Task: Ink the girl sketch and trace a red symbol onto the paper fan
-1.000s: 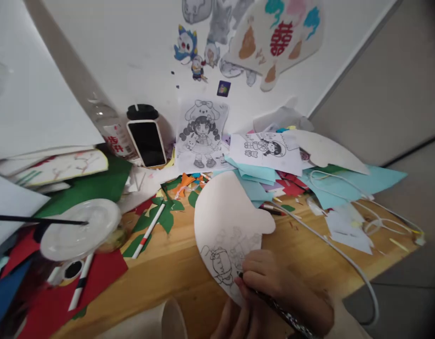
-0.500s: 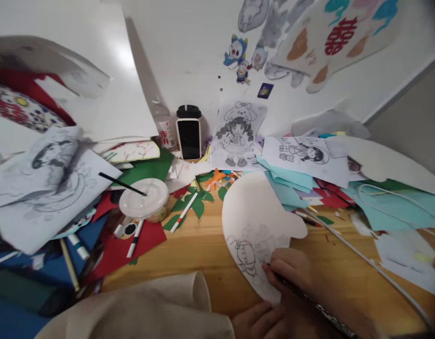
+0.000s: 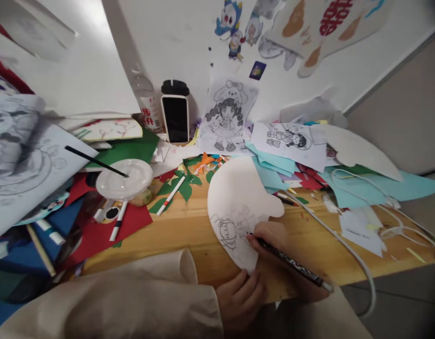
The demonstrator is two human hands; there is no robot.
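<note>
The right hand (image 3: 270, 237) grips a pen (image 3: 291, 262) over paper (image 3: 234, 188); the loosely spread left hand (image 3: 241, 297) likely steadies its edge.

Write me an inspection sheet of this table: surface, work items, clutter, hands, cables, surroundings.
Surface: wooden table, paper-strewn toward the wall.
Work items: white paper cutout bearing a line drawing; dark patterned pen, tip at the drawing.
Clutter: red paper, white markers, lidded cup with black straw.
Hands: right hand holds the pen; left hand touches the cutout's lower end.
Cables: white cable crosses the right side, passing the near edge.
Surroundings: stickers on wall, upright phone.
</note>
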